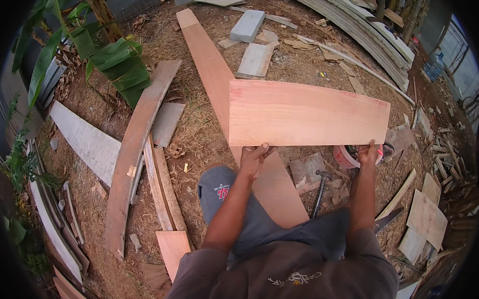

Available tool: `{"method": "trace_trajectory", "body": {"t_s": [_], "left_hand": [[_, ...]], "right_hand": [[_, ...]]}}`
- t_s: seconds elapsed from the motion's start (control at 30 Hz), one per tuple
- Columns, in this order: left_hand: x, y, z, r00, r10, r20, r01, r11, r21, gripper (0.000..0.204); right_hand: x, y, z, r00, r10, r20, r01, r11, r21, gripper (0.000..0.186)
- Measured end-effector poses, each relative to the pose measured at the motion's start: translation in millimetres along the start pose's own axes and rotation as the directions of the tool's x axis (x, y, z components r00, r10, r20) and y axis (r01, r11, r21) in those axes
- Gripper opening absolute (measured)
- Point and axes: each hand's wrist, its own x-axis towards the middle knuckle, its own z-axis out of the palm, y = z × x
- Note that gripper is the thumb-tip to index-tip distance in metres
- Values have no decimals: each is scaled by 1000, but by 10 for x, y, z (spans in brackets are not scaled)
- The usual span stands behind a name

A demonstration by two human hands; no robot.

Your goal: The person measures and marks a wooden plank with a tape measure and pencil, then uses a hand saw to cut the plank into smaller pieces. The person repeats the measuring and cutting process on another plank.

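Note:
A wide piece of reddish plywood [306,115] is held up in front of me by its near edge. My left hand [256,159] grips that edge toward the left, thumb on top and fingers curled beneath. Near the right corner, my right hand [368,154] pinches the same edge. Under the sheet, a long plywood strip [283,188] runs diagonally from between my legs to the far left; the held sheet hides its middle. A pink bucket [344,157] stands behind my right hand, its contents mostly hidden. A hammer [319,194] lies beside my right leg.
Weathered planks [137,146] lie on the ground to the left, near a banana plant [113,61]. Farther off are a grey block [247,26] and a stack of long boards [359,32]. Plywood offcuts [427,219] and a saw blade [387,222] lie to the right.

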Motion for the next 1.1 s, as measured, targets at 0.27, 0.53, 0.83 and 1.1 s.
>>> {"method": "trace_trajectory", "body": {"t_s": [0.27, 0.53, 0.83, 1.1], "left_hand": [[97, 88, -313, 978, 34, -204, -87, 962, -259, 38], [252, 141, -689, 929, 23, -370, -148, 939, -311, 31], [332, 111, -805, 894, 36, -448, -184, 939, -290, 33], [398, 67, -737, 872, 38, -489, -217, 924, -315, 34]], "right_hand": [[-623, 194, 660, 979, 7, 202, -18, 999, 49, 36], [-1181, 281, 1083, 903, -63, 426, 44, 998, 54, 47], [-1488, 199, 1091, 900, -48, 434, 28, 998, 53, 48], [-1552, 158, 909, 860, -45, 509, 38, 999, 23, 58]]}}
